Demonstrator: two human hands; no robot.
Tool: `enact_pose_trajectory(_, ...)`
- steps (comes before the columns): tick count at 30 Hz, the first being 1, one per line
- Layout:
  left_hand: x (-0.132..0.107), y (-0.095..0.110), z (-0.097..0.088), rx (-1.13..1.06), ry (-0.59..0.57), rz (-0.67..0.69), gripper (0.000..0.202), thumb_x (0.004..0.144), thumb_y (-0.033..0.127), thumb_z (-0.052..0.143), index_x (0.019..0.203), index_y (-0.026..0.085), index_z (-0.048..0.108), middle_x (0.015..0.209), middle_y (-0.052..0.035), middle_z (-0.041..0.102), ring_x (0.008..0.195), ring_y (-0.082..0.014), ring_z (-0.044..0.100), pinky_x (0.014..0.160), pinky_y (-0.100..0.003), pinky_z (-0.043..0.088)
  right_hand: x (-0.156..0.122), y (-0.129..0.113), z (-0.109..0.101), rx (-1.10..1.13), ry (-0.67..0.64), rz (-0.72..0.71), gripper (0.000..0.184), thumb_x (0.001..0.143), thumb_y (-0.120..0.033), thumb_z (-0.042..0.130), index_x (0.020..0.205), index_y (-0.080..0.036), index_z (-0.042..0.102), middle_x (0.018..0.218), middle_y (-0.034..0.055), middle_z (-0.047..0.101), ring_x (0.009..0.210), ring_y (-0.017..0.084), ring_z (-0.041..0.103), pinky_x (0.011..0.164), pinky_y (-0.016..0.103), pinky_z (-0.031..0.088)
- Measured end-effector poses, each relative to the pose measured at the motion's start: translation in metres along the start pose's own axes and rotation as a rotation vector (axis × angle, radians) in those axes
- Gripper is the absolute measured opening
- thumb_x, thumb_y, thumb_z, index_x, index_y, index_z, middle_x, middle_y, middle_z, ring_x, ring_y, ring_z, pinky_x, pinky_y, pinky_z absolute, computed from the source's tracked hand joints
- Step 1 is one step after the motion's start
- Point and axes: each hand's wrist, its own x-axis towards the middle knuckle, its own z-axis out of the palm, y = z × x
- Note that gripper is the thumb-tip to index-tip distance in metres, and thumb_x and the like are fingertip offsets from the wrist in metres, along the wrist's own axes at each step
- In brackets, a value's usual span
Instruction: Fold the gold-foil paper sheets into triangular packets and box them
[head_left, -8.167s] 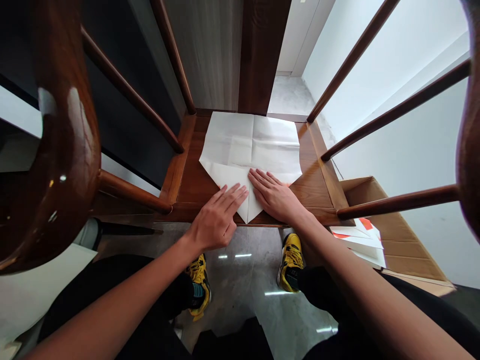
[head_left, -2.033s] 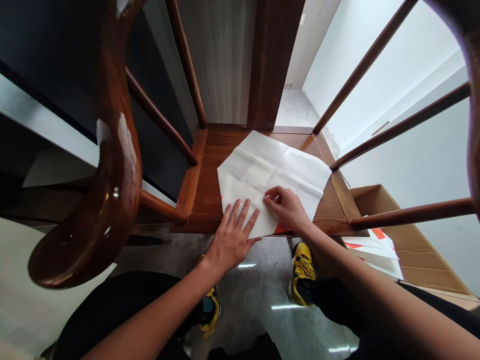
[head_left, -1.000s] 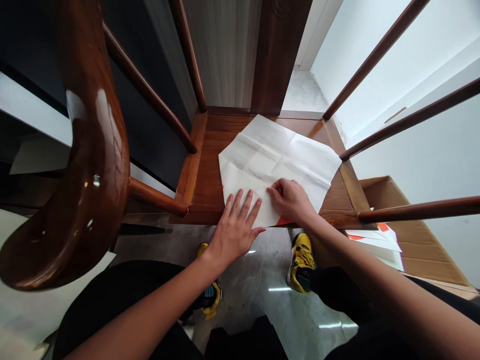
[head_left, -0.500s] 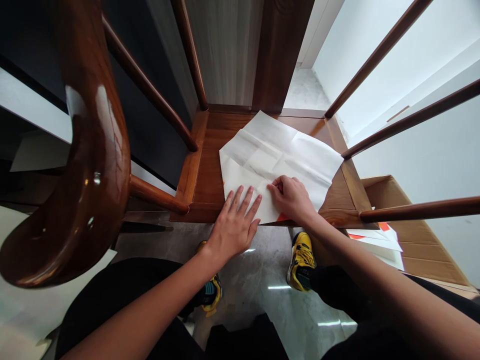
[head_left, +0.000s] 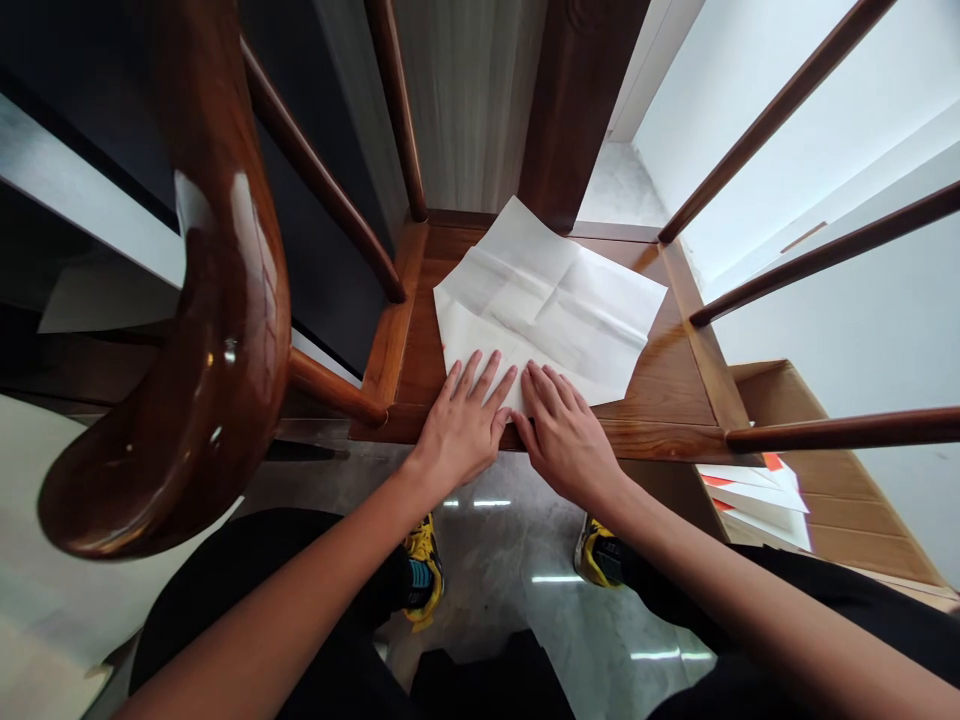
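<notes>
A creased sheet of white paper [head_left: 551, 300] lies on the brown wooden chair seat [head_left: 675, 395], partly folded, with one corner pointing away from me. My left hand [head_left: 466, 420] rests flat on its near left part, fingers spread. Beside it, my right hand [head_left: 562, 425] lies palm down on the near edge, its fingers stretched out close together. The two thumbs nearly meet. Both hands cover part of the paper's near edge.
Wooden spindles [head_left: 817, 270] rise at both sides of the seat, and a thick curved armrest [head_left: 232, 400] stands at the left. To the right, a cardboard box [head_left: 862, 500] holds several white papers [head_left: 772, 500] with red parts. My yellow shoes [head_left: 424, 570] are on the floor below.
My right hand has gone from a pinch on the paper to lying flat, nearer my left hand. The paper has turned slightly, and its near right edge now sits farther from the seat's front.
</notes>
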Motion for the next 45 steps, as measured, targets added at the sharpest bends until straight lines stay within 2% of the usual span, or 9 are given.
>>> enact_pose_trajectory(3, 0.002, -0.002, -0.002, -0.016, -0.024, -0.002, 0.059, 0.111, 0.034, 0.034, 0.168, 0.020, 0.028, 0.177, -0.0088, 0.019, 0.165, -0.0320, 0.016, 0.135, -0.054, 0.017, -0.014, -0.002, 0.008, -0.019, -0.042, 0.012, 0.073, 0.112, -0.040, 0.029, 0.170, -0.009, -0.005, 0.175, 0.0200, 0.019, 0.164, 0.030, 0.015, 0.132, 0.054, 0.024)
enact_pose_trajectory(5, 0.001, -0.002, -0.002, -0.027, -0.026, -0.009, 0.061, 0.111, 0.039, 0.037, 0.168, 0.020, 0.029, 0.178, -0.0090, 0.018, 0.165, -0.0323, 0.016, 0.135, -0.054, 0.016, -0.021, 0.007, 0.010, -0.036, -0.065, 0.019, 0.077, 0.112, -0.043, 0.029, 0.169, -0.011, -0.013, 0.176, 0.0186, 0.015, 0.165, 0.027, 0.011, 0.133, 0.051, 0.022)
enact_pose_trajectory(12, -0.001, 0.002, 0.001, -0.059, 0.029, -0.086, 0.066, 0.107, 0.051, 0.045, 0.168, 0.027, 0.032, 0.178, -0.0078, 0.016, 0.165, -0.0313, 0.016, 0.135, -0.056, 0.014, -0.048, 0.056, -0.005, -0.081, -0.083, 0.149, 0.075, 0.113, -0.041, 0.026, 0.168, -0.009, -0.014, 0.175, 0.0200, 0.014, 0.163, 0.031, 0.014, 0.132, 0.058, 0.021)
enact_pose_trajectory(18, 0.000, 0.003, -0.001, -0.107, 0.028, -0.117, 0.067, 0.105, 0.052, 0.049, 0.166, 0.029, 0.035, 0.179, -0.0076, 0.010, 0.165, -0.0336, 0.009, 0.135, -0.058, 0.008, -0.054, 0.015, -0.008, -0.008, -0.079, -0.075, 0.084, 0.110, -0.046, 0.041, 0.169, -0.017, -0.012, 0.176, 0.0122, 0.013, 0.164, 0.029, 0.015, 0.134, 0.055, 0.022)
enact_pose_trajectory(22, 0.003, -0.017, -0.018, -0.360, -0.153, -0.091, 0.061, 0.108, 0.044, 0.039, 0.166, 0.024, 0.036, 0.178, -0.0062, 0.015, 0.166, -0.0274, 0.009, 0.135, -0.056, 0.005, -0.055, 0.002, -0.001, 0.042, -0.082, -0.119, 0.085, 0.110, -0.046, 0.044, 0.170, -0.015, -0.007, 0.176, 0.0127, 0.017, 0.163, 0.028, 0.019, 0.133, 0.051, 0.028)
enact_pose_trajectory(28, 0.005, -0.059, -0.042, -0.812, -0.166, -0.375, 0.061, 0.104, 0.030, 0.032, 0.164, 0.024, 0.038, 0.172, -0.0008, 0.035, 0.161, -0.0213, 0.029, 0.133, -0.042, 0.025, -0.052, 0.003, 0.000, 0.030, -0.060, -0.113, 0.086, 0.109, -0.041, 0.049, 0.170, -0.015, -0.005, 0.175, 0.0157, 0.020, 0.163, 0.031, 0.020, 0.133, 0.056, 0.026)
enact_pose_trajectory(34, -0.004, -0.054, -0.028, -0.514, -0.377, 0.037, 0.064, 0.109, 0.032, 0.031, 0.171, 0.027, 0.013, 0.178, 0.0010, 0.004, 0.165, -0.0192, -0.004, 0.135, -0.051, 0.000, -0.049, -0.007, 0.001, -0.012, -0.042, -0.106, 0.074, 0.107, -0.043, 0.053, 0.169, -0.017, 0.024, 0.174, 0.0208, 0.018, 0.162, 0.039, 0.019, 0.131, 0.066, 0.023)
enact_pose_trajectory(40, -0.010, -0.019, -0.011, -0.067, -0.147, 0.122, 0.070, 0.112, 0.049, 0.030, 0.169, 0.010, 0.019, 0.177, -0.0127, 0.006, 0.165, -0.0260, -0.002, 0.135, -0.053, 0.000, -0.049, -0.016, 0.005, -0.024, -0.024, -0.105, 0.075, 0.105, -0.037, 0.058, 0.167, -0.009, 0.027, 0.173, 0.0269, 0.016, 0.162, 0.042, 0.017, 0.130, 0.064, 0.026)
enact_pose_trajectory(45, -0.008, -0.013, -0.014, -0.016, -0.033, 0.104, 0.070, 0.112, 0.048, 0.029, 0.168, 0.007, 0.018, 0.177, -0.0180, 0.009, 0.165, -0.0264, 0.009, 0.135, -0.050, 0.012, -0.050, -0.016, 0.002, -0.012, -0.052, -0.098, 0.085, 0.100, -0.025, 0.062, 0.170, -0.007, 0.015, 0.174, 0.0268, 0.008, 0.162, 0.043, 0.013, 0.131, 0.066, 0.024)
